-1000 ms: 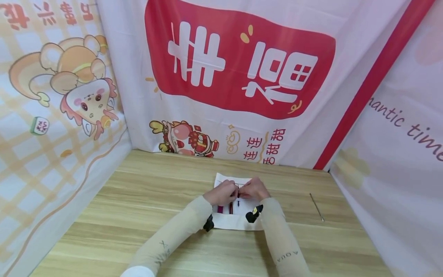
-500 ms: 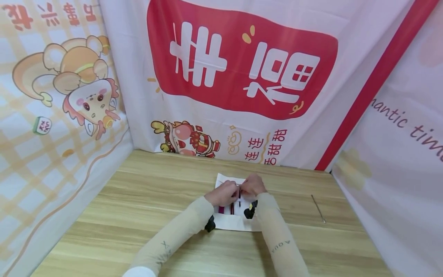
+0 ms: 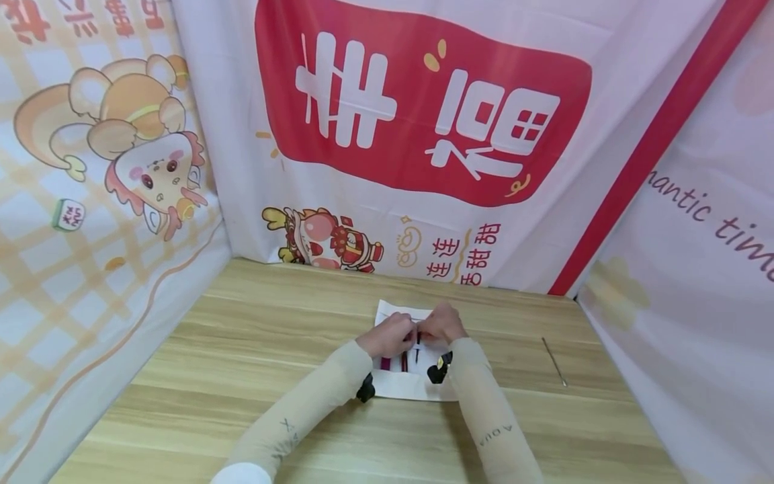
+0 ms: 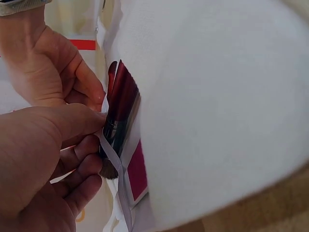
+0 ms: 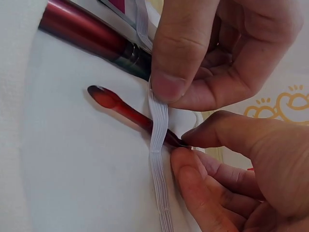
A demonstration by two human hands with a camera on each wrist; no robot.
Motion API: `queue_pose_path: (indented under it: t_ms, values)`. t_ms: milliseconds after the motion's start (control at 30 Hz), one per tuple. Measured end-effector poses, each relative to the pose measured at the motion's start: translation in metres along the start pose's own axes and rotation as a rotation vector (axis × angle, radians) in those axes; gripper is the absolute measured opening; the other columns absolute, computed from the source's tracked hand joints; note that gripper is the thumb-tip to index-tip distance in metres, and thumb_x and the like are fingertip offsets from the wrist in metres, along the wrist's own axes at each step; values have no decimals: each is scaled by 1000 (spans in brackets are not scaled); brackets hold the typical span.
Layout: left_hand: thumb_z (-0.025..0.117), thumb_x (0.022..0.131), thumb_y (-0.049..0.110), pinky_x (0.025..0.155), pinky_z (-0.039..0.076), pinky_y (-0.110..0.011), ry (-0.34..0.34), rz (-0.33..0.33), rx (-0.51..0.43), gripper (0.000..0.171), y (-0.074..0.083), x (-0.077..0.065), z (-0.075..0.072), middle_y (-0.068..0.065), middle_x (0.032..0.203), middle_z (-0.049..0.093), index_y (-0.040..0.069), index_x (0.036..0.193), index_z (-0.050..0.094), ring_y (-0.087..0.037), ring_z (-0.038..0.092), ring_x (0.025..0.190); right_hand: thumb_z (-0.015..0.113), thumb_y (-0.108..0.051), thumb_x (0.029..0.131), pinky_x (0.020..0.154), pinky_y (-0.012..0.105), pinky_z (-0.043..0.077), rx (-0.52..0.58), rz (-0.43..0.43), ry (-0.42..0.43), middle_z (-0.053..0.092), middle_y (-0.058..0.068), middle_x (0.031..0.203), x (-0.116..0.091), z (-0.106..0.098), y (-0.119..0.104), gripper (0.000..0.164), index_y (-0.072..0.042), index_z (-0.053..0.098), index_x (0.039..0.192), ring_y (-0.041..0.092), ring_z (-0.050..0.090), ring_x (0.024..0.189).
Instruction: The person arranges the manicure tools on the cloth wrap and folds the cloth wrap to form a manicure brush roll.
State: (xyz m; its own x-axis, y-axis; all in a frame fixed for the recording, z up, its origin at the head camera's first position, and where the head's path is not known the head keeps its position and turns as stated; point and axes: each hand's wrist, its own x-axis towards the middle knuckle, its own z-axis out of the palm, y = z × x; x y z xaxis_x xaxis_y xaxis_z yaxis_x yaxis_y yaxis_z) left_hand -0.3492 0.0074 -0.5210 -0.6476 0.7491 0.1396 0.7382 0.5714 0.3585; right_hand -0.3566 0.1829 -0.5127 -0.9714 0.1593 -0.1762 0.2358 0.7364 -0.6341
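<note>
A white cloth roll (image 3: 411, 386) lies on the table with an elastic band (image 5: 159, 118) across it. My left hand (image 3: 393, 335) pinches this band between thumb and fingers. In the right wrist view, a slim red-handled brush (image 5: 128, 112) passes under the elastic, its rounded handle end lying over the cloth. My right hand (image 3: 445, 324) pinches its other end, which the fingertips hide. Beside it, a thicker makeup brush (image 4: 123, 94) with a dark-red handle is tucked behind the band, its brown bristles showing below. A flat magenta piece (image 4: 138, 166) sits next to that.
On the wooden table (image 3: 290, 323), a thin metal stick (image 3: 554, 363) lies to the right of the cloth roll. Printed curtains (image 3: 423, 101) stand at the back and both sides. A black wrist camera (image 3: 439, 368) overlaps the cloth in the head view.
My right forearm has swung left and the right hand has shifted slightly inward, toward the left hand. My left hand stays nearly where it was, at the band.
</note>
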Motion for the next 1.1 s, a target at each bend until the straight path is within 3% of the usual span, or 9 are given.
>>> queue_pose_path:
  t_ms: [100,133,433,633,767,867,900,1100]
  values:
    - [70,99,10,83,54,-29,0,1,2,9,0,1,0,-6,92,68,8,91,74,-14,59,84,88,-16,73,57,24,51,9,4,-1,73,4,64,-2,0,0,17,-4,79,80,15,68,58]
    - [70,98,7,82,54,-29,-15,-17,-5,8,9,-2,-6,-7,92,68,7,91,74,-14,59,83,88,-16,73,57,24,51,10,5,-1,73,4,63,-3,0,1,17,-4,79,80,15,69,58]
    - [71,98,9,79,51,-24,-20,-13,9,9,7,1,-5,-2,88,66,9,90,75,-10,56,81,90,-17,75,57,23,46,28,9,-49,70,2,56,-2,1,6,14,-7,80,73,11,65,52]
    - [72,98,9,79,52,-24,-27,-28,9,10,9,3,-5,0,86,67,10,88,75,-9,57,80,89,-18,77,59,22,51,38,-10,-107,74,3,63,-6,-7,13,13,-7,83,82,11,68,58]
    - [71,98,9,78,53,-25,-40,-42,10,12,9,4,-6,1,84,68,11,87,75,-10,59,79,88,-26,83,67,25,56,30,-27,-132,79,4,79,-14,-30,16,21,-9,83,94,14,73,72]
    - [71,96,8,77,54,-27,-41,-32,2,12,9,5,-8,2,82,67,11,86,75,-10,58,77,86,-29,86,75,28,57,-28,-107,-128,79,3,91,-19,-58,25,23,-10,81,99,16,72,83]
    - [71,97,11,77,54,-27,-25,-11,2,12,1,9,0,2,82,67,11,86,75,-11,58,78,85,-30,87,77,30,57,-57,-140,-127,79,4,94,-19,-69,30,24,-11,81,101,17,71,86]
    - [74,95,11,83,55,-31,-10,6,-11,6,7,13,-1,-3,89,69,9,89,77,-14,60,85,82,-28,91,98,46,57,-197,-296,-170,78,13,114,-18,-134,64,41,0,74,119,26,71,107]
